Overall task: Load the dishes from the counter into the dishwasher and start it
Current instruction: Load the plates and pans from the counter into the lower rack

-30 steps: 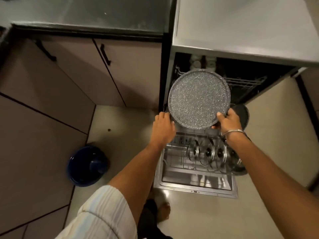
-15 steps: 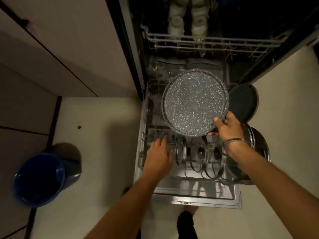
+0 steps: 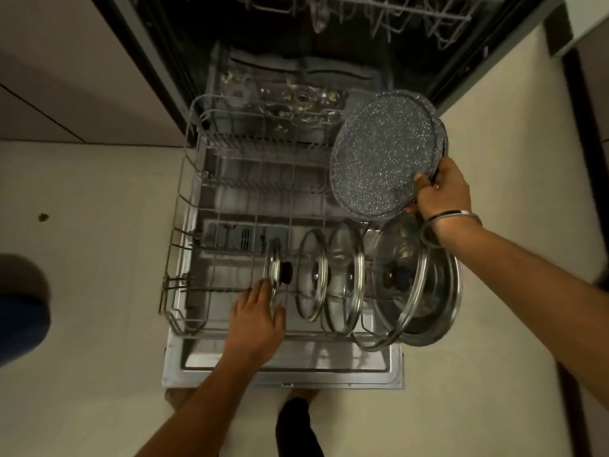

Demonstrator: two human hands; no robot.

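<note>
My right hand grips the lower right rim of a round grey speckled pan, held tilted above the right side of the pulled-out lower rack. A second dark disc sits right behind the pan, mostly hidden. Several glass lids stand on edge in the rack's front row, with a steel pot at the far right. My left hand reaches into the rack front, fingers straight and touching the smallest lid.
The dishwasher door lies open below the rack. The upper rack shows at the top. A blue bucket stands on the floor at the left edge. Cabinet fronts rise at the upper left. My foot shows below the door.
The view has dropped closer to the rack. My right hand has carried the pan to the right. My left hand has moved down to the small lid at the rack's front.
</note>
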